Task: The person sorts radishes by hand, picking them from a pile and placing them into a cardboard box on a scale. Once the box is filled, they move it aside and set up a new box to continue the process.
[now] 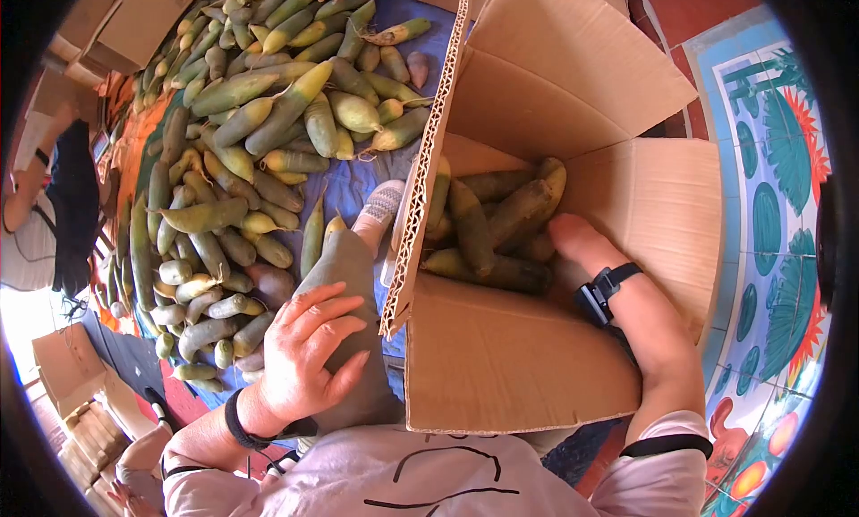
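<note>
My left hand (313, 345) hovers over or rests on my grey-clad knee, palm down, its fingers apart and nothing in them. My right hand (574, 240) reaches down into an open cardboard box (528, 356), beside several long green radishes (514, 215) lying in it. The fingers of that hand are hidden below the wrist and among the radishes, so I cannot see whether they grip one. A big pile of green radishes (286, 101) with yellowish tips covers the blue sheet beyond my left hand.
The blue sheet (407, 70) lies under the pile. The box's raised flaps (573, 52) stand around its opening. Another person (40, 195) is at far left, and part of a person shows at lower left. Cardboard boxes (67, 365) stand at left; a painted tiled wall (761, 204) is at right.
</note>
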`<state>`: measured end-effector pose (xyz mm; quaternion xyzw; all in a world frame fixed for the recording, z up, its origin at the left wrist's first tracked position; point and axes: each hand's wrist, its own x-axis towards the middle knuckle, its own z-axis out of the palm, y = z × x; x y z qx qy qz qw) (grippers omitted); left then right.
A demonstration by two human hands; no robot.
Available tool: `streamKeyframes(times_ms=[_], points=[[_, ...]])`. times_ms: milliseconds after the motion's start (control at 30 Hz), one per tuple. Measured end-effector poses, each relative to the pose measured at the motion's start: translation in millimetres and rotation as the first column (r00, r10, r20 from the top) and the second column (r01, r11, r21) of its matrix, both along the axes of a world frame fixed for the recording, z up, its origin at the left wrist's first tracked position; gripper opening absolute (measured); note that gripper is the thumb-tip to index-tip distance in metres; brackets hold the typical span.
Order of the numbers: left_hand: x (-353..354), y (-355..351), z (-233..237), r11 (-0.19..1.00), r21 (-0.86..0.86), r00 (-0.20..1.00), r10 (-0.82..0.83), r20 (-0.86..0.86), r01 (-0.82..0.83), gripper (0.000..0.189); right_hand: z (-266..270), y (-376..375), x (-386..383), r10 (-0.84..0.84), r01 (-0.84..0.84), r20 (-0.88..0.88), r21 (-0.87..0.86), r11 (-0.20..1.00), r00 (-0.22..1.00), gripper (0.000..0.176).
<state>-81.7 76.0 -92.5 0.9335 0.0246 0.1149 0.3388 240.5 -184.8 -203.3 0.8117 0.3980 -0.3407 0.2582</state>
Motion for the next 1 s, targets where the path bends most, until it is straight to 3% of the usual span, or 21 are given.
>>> streamKeyframes(times_ms=[67, 200, 267, 333, 400, 467, 500, 600, 667, 733, 800, 867, 933, 967, 1000], points=[[0, 0, 0, 1.000, -0.001, 1.000, -0.002, 0.006, 0.002, 0.032, 4, -6, 4, 0.037, -0.043, 0.080, 0.077, 0.996, 0.996, 0.021], [1, -1, -2, 1.000, -0.023, 0.999, -0.017, 0.032, 0.018, 0.031, 47, 3, 8, 0.082, -0.086, 0.065, 0.062, 0.994, 0.994, 0.020], [1, -2, -5, 0.999, -0.031, 0.998, -0.023, 0.058, 0.024, 0.030, 83, 14, 3, -0.116, 0.106, 0.059, 0.150, 0.983, 0.991, 0.017], [2, -4, -6, 0.998, -0.052, 0.996, -0.023, 0.089, 0.027, 0.029, 117, 19, -2, -0.092, 0.074, 0.100, 0.172, 0.982, 0.991, 0.017], [2, -6, -5, 0.999, -0.039, 0.996, -0.003, 0.087, 0.006, 0.030, 144, 5, -4, -0.168, 0.126, 0.040, 0.496, 0.859, 0.985, 0.021], [1, -9, -7, 0.999, -0.035, 0.994, 0.017, 0.104, -0.013, 0.032, 176, -1, -7, -0.170, 0.137, -0.014, 0.661, 0.738, 0.985, 0.023], [0, -9, -8, 0.999, -0.031, 0.992, 0.018, 0.124, -0.014, 0.033, 195, -3, -12, -0.253, 0.246, -0.098, 0.708, 0.663, 0.963, 0.020], [-4, -10, -10, 0.993, -0.092, 0.977, 0.093, 0.190, -0.076, 0.052, 264, 1, -50, -0.472, 0.481, -0.276, 0.782, 0.397, 0.837, 0.013], [-12, -12, -6, 0.991, -0.103, 0.957, 0.109, 0.268, -0.084, 0.068, 290, -14, -63, -0.448, 0.477, -0.341, 0.847, 0.234, 0.826, 0.012], [-13, -25, 10, 0.984, -0.177, 0.886, 0.109, 0.450, -0.032, 0.070, 319, -11, -96, -0.353, 0.478, -0.413, 0.871, 0.118, 0.839, 0.012], [-15, -40, 34, 0.989, -0.149, 0.806, 0.088, 0.585, 0.000, 0.074, 330, -5, -131, -0.345, 0.459, -0.406, 0.884, 0.086, 0.846, 0.012], [-11, -47, 52, 0.988, -0.147, 0.646, 0.079, 0.760, 0.052, 0.078, 334, 17, -172, -0.337, 0.440, -0.399, 0.897, 0.049, 0.852, 0.013], [-24, -46, 64, 0.996, -0.077, 0.773, 0.074, 0.630, -0.032, 0.077, 335, 45, -220, -0.288, 0.509, -0.459, 0.851, 0.129, 0.840, 0.014], [-23, -41, 61, 0.996, -0.081, 0.779, 0.089, 0.621, -0.049, 0.073, 333, 53, -232, -0.241, 0.493, -0.452, 0.858, 0.146, 0.859, 0.016], [-32, -39, 59, 0.980, -0.192, 0.906, 0.132, 0.402, -0.058, 0.064, 326, 59, -239, -0.194, 0.474, -0.444, 0.865, 0.161, 0.875, 0.017]])
